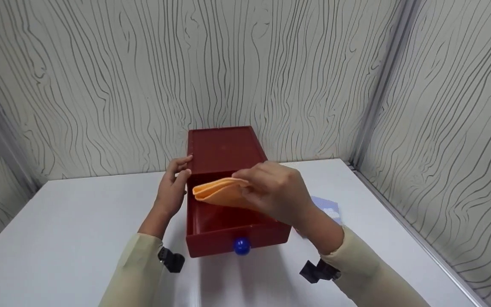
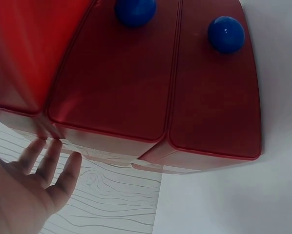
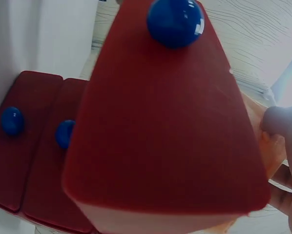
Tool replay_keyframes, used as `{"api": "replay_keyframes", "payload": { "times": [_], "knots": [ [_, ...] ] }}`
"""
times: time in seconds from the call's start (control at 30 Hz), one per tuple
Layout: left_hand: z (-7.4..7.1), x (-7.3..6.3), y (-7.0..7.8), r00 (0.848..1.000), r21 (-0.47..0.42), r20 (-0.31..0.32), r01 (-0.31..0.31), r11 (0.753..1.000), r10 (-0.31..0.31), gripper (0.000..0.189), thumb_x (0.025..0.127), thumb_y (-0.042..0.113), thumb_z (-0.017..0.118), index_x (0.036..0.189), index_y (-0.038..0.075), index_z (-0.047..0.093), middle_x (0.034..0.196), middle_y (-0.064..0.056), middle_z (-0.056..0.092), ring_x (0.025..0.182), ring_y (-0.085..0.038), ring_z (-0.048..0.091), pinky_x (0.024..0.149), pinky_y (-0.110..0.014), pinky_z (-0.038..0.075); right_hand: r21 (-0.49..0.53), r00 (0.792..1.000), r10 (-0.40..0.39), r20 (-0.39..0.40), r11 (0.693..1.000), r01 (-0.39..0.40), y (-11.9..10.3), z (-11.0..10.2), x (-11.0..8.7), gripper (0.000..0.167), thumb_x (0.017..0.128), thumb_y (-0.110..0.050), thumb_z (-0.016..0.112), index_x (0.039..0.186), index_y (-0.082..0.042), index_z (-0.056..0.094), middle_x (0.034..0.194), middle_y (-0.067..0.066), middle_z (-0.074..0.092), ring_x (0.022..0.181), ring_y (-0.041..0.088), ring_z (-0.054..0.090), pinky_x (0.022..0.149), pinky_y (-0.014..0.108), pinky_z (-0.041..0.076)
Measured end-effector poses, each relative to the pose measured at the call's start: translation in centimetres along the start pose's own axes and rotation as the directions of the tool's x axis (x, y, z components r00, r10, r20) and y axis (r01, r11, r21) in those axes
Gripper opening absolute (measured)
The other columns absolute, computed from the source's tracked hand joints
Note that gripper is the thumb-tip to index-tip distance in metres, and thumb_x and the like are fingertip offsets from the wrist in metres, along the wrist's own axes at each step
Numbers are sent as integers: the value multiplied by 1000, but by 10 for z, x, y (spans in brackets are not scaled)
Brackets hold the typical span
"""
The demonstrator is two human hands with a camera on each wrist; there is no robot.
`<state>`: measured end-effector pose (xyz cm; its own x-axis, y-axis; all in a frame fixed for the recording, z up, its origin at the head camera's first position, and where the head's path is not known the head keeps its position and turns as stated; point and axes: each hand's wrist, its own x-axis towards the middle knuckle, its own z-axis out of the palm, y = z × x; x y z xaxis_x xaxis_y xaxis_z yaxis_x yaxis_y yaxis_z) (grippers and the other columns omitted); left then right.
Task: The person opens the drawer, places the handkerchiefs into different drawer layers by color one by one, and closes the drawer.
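Folded orange cloth (image 1: pixel 222 196): pinched in the right hand (image 1: pixel 277 192), over the pulled-out drawer (image 1: pixel 211 246). Red cabinet (image 1: pixel 226 149): side seemingly touched by the left hand (image 1: pixel 171 187), fingers (image 2: pixel 67 176) loosely extended, contact being poorly seen.

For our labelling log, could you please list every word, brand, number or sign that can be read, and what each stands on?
There is no readable text in any view.
No lettering shows on the orange cloth, the red drawer unit or its blue knobs.
The pale blue item bears a white mark too small to make out.
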<state>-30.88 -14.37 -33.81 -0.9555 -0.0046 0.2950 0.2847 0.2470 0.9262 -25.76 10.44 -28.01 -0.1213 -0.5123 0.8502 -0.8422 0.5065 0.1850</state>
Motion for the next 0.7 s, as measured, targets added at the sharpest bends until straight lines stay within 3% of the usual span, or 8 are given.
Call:
{"api": "replay_keyframes", "payload": {
  "times": [0.1,0.37,0.6,0.7],
  "knots": [
    [0,-4,8,1000,-3,4,-17,1000,17,39,101,18,39,140,13,45,134,-16,49,102,-23,54,69,-30,43,14,999,-23,44,1000,22,-3,6,-2,15,79,-14,76,94,-14,74,80,-3,71,66,10,59,59,21,50],
    [-1,-5,8,1000,-12,5,-25,1000,25,39,101,17,39,139,13,46,136,-16,49,103,-22,53,69,-31,43,0,989,-3,149,1000,3,-3,19,0,14,83,-19,74,96,-16,75,83,-4,72,68,10,60,63,20,51],
    [0,12,-22,1000,-12,3,-20,1000,20,39,102,23,38,140,22,46,136,-11,48,106,-25,55,71,-33,46,-8,977,23,211,1000,-21,2,25,0,13,82,-16,72,95,-17,74,80,-5,71,66,10,58,61,21,50],
    [0,14,-26,1000,7,-2,-22,1000,22,39,102,26,39,139,24,46,137,-9,49,107,-25,55,71,-33,45,-12,970,32,241,999,-30,3,27,1,14,82,-15,70,95,-17,74,80,-6,71,67,9,58,61,21,50]
  ]
}}
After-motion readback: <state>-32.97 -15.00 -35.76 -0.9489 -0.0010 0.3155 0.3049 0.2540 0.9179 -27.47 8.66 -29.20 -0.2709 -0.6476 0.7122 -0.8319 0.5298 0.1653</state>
